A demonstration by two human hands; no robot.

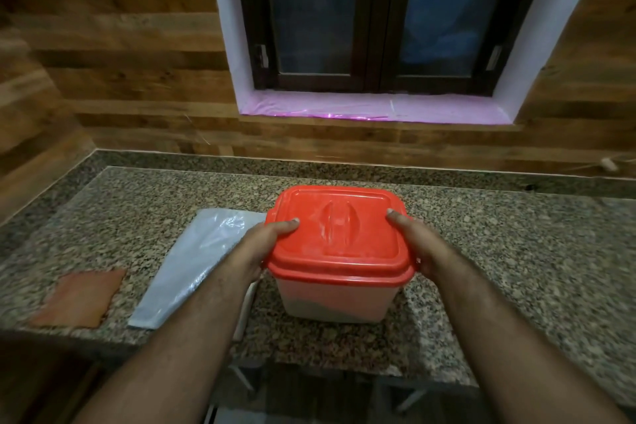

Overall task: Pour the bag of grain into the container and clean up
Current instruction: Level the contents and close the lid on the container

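Note:
A translucent plastic container (335,299) stands on the granite counter (516,251) with its red lid (339,234) on top. My left hand (261,244) grips the lid's left edge, thumb on top. My right hand (418,244) grips the right edge the same way. A flat, empty-looking clear plastic bag (192,262) lies on the counter just left of the container, partly under my left forearm. A little pale grain shows through the container's lower wall.
A flat reddish-brown cloth (79,298) lies at the counter's front left. The wood-panelled wall and a dark window (371,17) with a pink sill rise behind the counter. The counter's front edge runs close below the container.

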